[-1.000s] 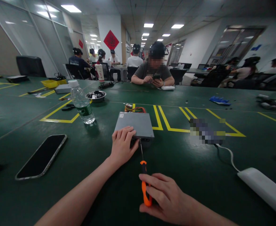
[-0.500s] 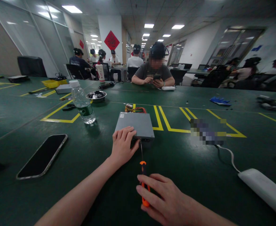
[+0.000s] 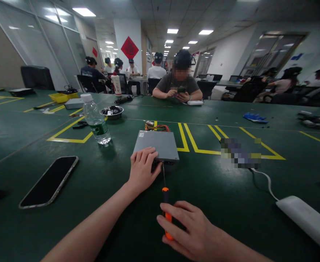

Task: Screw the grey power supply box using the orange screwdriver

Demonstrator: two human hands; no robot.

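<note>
Flanking the grey metal box (image 3: 157, 145) at frame centre are a water bottle (image 3: 95, 119) and smartphone (image 3: 48, 181), left. Left hand (image 3: 142, 168) presses flat, fingers together, on it; right hand (image 3: 188, 225) curls around an orange screwdriver (image 3: 166, 206), tip at the box's near edge.

One grey box (image 3: 157, 145), one screwdriver (image 3: 166, 203), one phone (image 3: 49, 181), one bottle (image 3: 96, 120).

A phone (image 3: 48, 181), a water bottle (image 3: 95, 119) and a metal bowl (image 3: 111, 111) sit on the green table (image 3: 225, 196).
</note>
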